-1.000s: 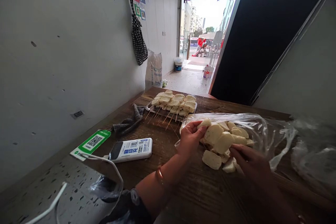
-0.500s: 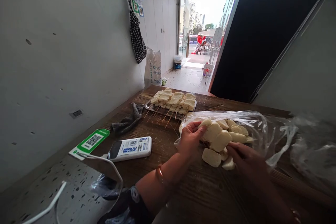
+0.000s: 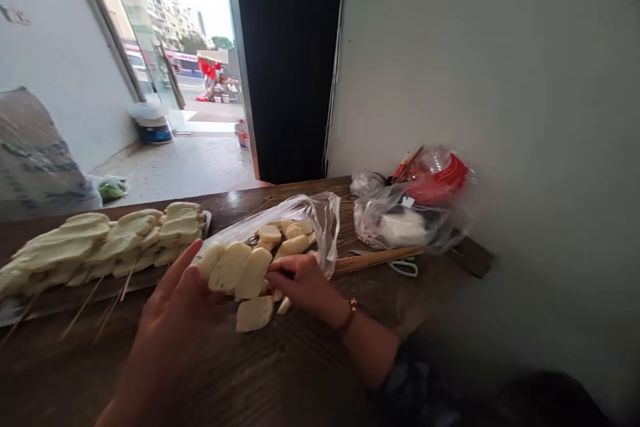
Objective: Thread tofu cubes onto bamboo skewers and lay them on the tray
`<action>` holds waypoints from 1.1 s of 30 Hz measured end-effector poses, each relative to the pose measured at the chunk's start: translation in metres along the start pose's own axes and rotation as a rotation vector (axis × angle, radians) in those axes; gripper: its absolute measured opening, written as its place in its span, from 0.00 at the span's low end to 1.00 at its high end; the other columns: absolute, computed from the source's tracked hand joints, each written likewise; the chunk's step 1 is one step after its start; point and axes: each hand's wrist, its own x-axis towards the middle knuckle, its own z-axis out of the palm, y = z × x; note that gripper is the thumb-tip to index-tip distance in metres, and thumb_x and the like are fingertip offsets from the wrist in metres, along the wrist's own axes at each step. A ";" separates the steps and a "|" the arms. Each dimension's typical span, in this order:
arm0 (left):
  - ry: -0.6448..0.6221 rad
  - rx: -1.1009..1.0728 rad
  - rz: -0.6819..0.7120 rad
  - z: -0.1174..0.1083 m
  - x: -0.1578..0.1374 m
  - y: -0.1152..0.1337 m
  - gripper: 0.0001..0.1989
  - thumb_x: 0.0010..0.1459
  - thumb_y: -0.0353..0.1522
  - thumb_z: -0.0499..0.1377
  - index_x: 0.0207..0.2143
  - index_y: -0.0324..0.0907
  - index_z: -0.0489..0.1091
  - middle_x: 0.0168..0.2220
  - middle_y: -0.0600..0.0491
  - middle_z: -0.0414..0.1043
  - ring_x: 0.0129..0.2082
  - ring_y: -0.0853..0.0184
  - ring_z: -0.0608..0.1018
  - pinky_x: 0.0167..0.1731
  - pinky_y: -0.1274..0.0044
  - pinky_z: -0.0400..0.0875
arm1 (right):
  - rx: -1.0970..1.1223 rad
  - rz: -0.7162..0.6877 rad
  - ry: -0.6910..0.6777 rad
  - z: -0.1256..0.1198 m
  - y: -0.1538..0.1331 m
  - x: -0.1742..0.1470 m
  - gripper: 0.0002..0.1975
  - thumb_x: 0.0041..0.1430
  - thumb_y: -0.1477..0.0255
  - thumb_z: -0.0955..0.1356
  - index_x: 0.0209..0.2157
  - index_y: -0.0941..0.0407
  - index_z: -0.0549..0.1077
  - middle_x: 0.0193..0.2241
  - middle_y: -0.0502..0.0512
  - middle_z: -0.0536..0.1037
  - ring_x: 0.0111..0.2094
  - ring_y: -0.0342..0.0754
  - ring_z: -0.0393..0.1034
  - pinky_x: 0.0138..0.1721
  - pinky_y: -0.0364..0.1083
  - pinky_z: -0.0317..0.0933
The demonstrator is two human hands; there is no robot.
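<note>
Pale steamed-bun slices (image 3: 231,267) hang overlapping in a short row between my hands, over the table. My left hand (image 3: 173,313), somewhat blurred, closes on the left end slice; its fingertips are partly hidden. My right hand (image 3: 303,285) pinches at the right end of the row, where a thin skewer seems to run in, mostly covered by the fingers. Loose slices (image 3: 295,245) lie behind in an open clear plastic bag (image 3: 327,227). One more loose slice (image 3: 255,314) rests on the wood below the row.
On the left stands a tray (image 3: 207,221) piled with skewered slices (image 3: 90,240), sticks pointing toward me. To the right lie a bundle of bare skewers (image 3: 377,259), green-handled scissors (image 3: 404,269) and plastic bags (image 3: 410,220) against the wall. The wooden table (image 3: 290,373) runs beneath everything.
My view has swung right, so the phone-like device and cloth are out of sight and the skewers and scissors show. My hands stay at the same row of slices.
</note>
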 end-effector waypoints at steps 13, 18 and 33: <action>0.108 -0.136 0.013 -0.004 0.004 0.006 0.21 0.39 0.35 0.71 0.39 0.43 0.77 0.35 0.55 0.79 0.28 0.68 0.76 0.22 0.79 0.76 | -0.414 -0.090 -0.213 -0.023 -0.025 -0.021 0.11 0.63 0.66 0.67 0.40 0.53 0.80 0.39 0.53 0.83 0.41 0.47 0.75 0.42 0.41 0.61; 0.027 -0.188 -0.020 -0.010 0.009 -0.003 0.21 0.41 0.35 0.69 0.40 0.40 0.75 0.35 0.53 0.78 0.29 0.68 0.76 0.25 0.79 0.74 | -0.522 -0.099 -0.172 -0.025 -0.034 -0.023 0.11 0.65 0.69 0.64 0.39 0.54 0.79 0.38 0.54 0.82 0.40 0.47 0.75 0.41 0.42 0.61; -0.094 -0.381 -0.185 -0.028 0.004 -0.034 0.21 0.52 0.38 0.61 0.45 0.39 0.63 0.32 0.49 0.76 0.23 0.67 0.78 0.25 0.77 0.70 | -0.302 0.063 -0.104 0.002 -0.068 0.052 0.18 0.56 0.59 0.66 0.37 0.57 0.80 0.25 0.55 0.80 0.25 0.48 0.72 0.26 0.44 0.63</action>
